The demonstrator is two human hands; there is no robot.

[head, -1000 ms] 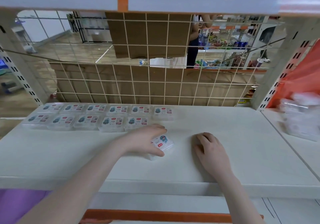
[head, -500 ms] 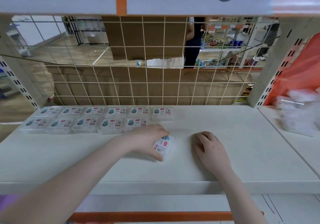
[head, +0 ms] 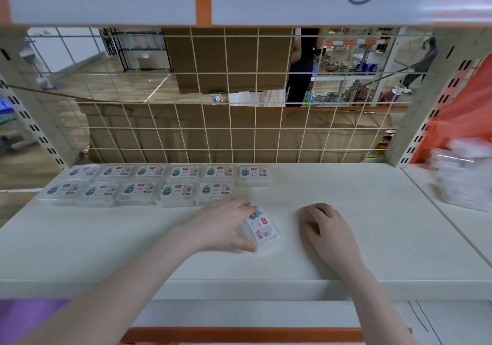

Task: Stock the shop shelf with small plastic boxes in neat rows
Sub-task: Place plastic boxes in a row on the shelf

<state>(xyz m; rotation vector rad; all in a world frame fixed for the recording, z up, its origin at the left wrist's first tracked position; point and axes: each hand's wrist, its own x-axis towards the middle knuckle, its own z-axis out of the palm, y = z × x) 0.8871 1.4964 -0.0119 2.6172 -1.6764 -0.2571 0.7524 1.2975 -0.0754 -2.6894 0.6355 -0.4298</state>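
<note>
Twelve small plastic boxes point(head: 183, 174), two hands point(head: 223, 224), one shelf point(head: 346, 198).

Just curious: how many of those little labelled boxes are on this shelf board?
12: six in the back row, five in the front row, one gripped by the left hand. Blurry packs at right uncounted.

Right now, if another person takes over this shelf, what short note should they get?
Left hand: grips one small box, turned crosswise on the shelf.
Right hand: rests on the shelf, fingers curled, holding nothing.
Done: back row has six boxes, front row has five.
Left: turn the held box straight and set it as sixth in the front row, then bring more.
</note>
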